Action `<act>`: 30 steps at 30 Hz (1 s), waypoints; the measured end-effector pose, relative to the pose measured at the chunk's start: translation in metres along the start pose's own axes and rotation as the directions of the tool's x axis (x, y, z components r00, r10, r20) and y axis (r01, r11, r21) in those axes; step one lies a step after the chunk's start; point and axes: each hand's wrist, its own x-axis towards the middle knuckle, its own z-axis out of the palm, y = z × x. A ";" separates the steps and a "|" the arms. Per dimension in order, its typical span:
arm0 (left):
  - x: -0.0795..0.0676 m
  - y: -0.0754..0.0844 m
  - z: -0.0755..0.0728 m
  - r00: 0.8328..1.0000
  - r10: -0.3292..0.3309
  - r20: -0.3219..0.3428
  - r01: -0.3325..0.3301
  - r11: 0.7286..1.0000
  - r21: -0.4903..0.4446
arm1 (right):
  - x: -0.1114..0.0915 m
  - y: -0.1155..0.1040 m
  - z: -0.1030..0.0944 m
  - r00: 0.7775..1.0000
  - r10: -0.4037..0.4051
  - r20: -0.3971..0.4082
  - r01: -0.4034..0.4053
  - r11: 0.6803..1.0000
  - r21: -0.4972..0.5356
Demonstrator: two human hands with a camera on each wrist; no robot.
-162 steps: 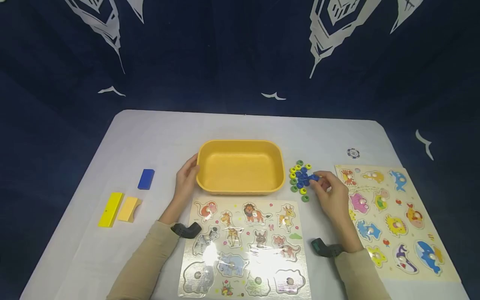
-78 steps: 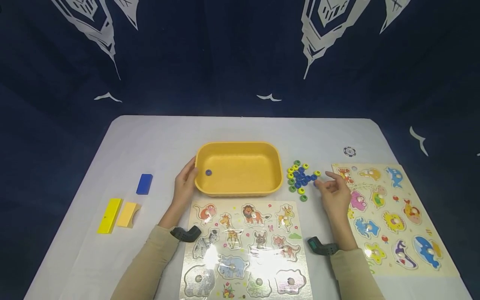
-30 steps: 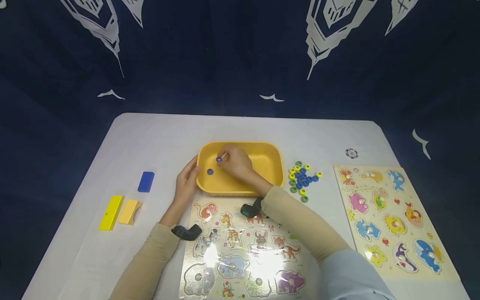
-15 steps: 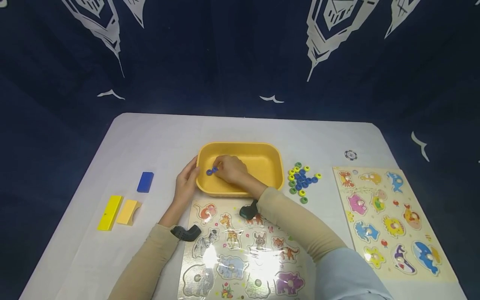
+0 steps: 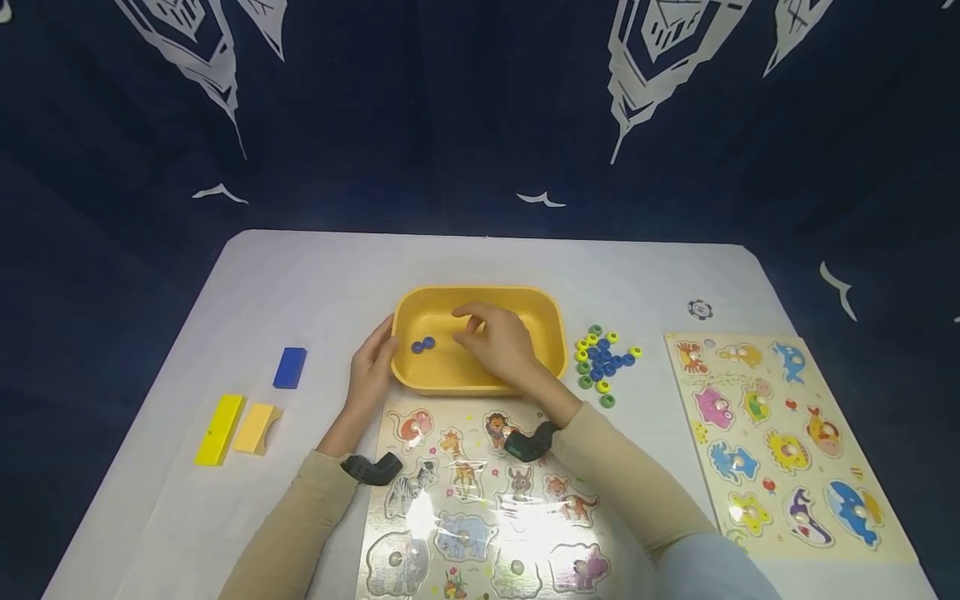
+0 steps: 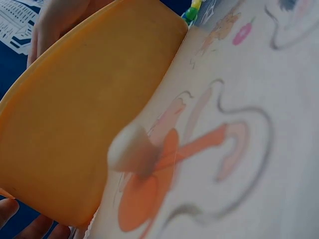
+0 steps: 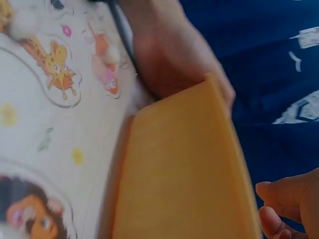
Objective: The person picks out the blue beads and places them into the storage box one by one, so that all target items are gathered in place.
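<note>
Hovering above the tray (image 5: 480, 388), my right hand (image 5: 504, 342), pinch parted, holds nothing; sweeping low, it could scatter two blue beads (image 5: 428, 342) near the left edge, where my left hand (image 5: 370, 362) rests loosely.

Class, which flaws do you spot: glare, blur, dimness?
Head view: white glare patches on the middle puzzle; left wrist view: a pale knob up close, blurred; right wrist view: dim, with the tray looking soft-edged.
</note>
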 end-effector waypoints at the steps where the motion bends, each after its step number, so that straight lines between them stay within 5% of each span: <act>1: 0.001 -0.003 0.000 1.000 0.006 -0.003 -0.006 1.000 0.006 | -0.005 0.002 -0.006 0.999 -0.027 -0.038 0.028 1.000 0.013; 6: 0.003 -0.007 -0.001 1.000 0.023 -0.019 -0.022 0.999 0.027 | -0.030 0.026 -0.037 0.975 -0.107 -0.194 0.119 0.991 0.055; 10: 0.003 -0.007 -0.001 1.000 0.014 -0.026 -0.014 1.000 0.025 | -0.051 0.053 -0.059 0.954 -0.065 -0.292 0.092 0.993 0.078; 14: 0.002 -0.006 -0.001 0.999 0.007 -0.033 -0.007 1.000 0.009 | -0.070 0.086 -0.076 0.918 0.078 -0.389 -0.042 0.994 0.101; 19: 0.001 -0.007 0.000 1.000 0.001 -0.027 -0.001 1.000 0.000 | -0.091 0.125 -0.086 0.826 0.301 -0.477 -0.287 0.952 0.106; 22: 0.001 -0.008 0.001 1.000 0.007 -0.023 -0.007 1.000 0.002 | -0.100 0.141 -0.089 0.794 0.360 -0.490 -0.353 0.929 0.110; 26: 0.001 -0.008 0.001 1.000 0.014 -0.014 -0.014 1.000 0.002 | -0.106 0.157 -0.089 0.787 0.396 -0.474 -0.385 0.914 0.125; 30: 0.001 -0.005 0.001 1.000 0.013 -0.001 -0.013 1.000 -0.011 | -0.110 0.168 -0.083 0.809 0.382 -0.447 -0.393 0.917 0.073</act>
